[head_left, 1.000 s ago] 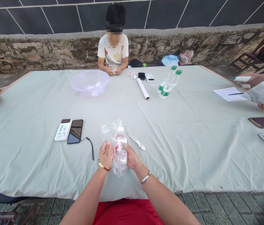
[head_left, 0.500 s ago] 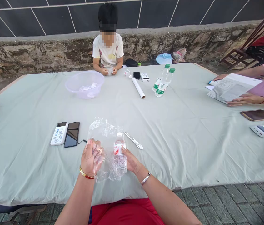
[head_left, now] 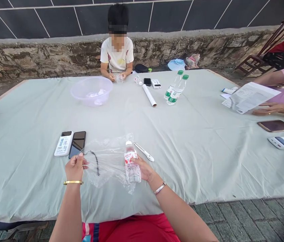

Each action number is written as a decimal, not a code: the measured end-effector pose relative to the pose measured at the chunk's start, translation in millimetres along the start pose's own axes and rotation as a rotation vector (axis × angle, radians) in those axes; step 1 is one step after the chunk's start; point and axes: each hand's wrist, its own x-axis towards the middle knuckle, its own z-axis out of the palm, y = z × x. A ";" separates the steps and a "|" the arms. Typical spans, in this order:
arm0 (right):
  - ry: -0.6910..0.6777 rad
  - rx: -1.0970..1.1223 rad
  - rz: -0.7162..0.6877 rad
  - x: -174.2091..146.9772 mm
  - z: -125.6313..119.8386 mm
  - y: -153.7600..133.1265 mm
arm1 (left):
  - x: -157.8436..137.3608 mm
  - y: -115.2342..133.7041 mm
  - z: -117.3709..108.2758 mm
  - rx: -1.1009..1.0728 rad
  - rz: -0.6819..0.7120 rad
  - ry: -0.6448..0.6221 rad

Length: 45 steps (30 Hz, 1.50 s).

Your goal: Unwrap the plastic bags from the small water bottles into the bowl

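Small water bottle, upright above the worktop just left of the pen, clamped in the right hand; left hand pinches the attached clear film left of the bottle.

An outdoor courtyard work spot is shown — a long table draped in pale green cloth is set on grey brick paving, backed by a rough stone wall. Phones and water bottles are scattered about — several people are seated around.

Bottles: four; phones: four; bowl: one.
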 end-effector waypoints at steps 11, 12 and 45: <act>-0.031 -0.047 0.107 -8.8 -2.8 -1.0 | 6.6 44.5 -42.8 0.354 0.130 -0.613; -0.030 -0.045 0.113 -9.3 -3.5 -3.3 | 7.3 46.5 -46.9 0.496 0.142 -0.678; 0.464 -0.781 -0.784 66.9 20.8 -43.4 | -28.1 69.6 -34.9 0.243 0.184 -0.563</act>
